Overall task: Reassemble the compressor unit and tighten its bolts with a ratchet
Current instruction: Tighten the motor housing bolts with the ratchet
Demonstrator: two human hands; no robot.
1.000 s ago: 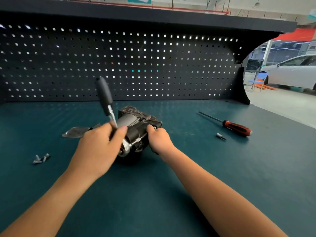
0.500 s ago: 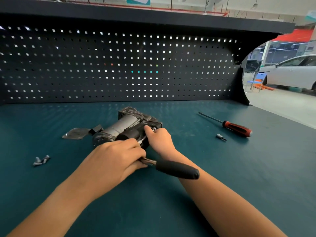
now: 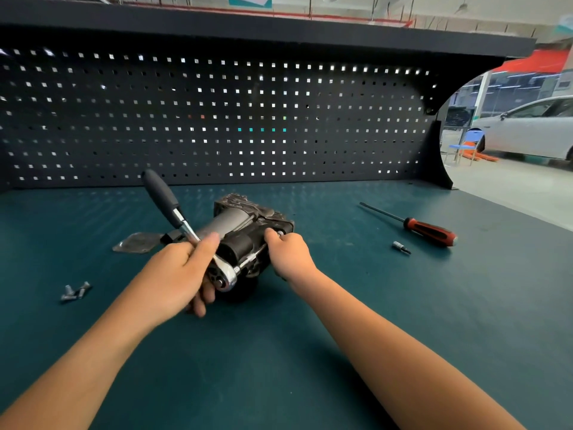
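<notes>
Teal desk [image 3: 465,305]: a bolt being ratcheted into the compressor unit [image 3: 238,220].
Spare bolts [image 3: 74,291] lay far left, apparently kept for later holes. The left grip [image 3: 173,277] was curled round the ratchet [image 3: 159,193] low on its shank, close to the head, likely for quick short swings. The compressor unit lay mid-desk; the right grip [image 3: 288,256] clasped its end, thumb by the extension's tip, bracing it. A screwdriver [image 3: 429,232] lay aside, right.
</notes>
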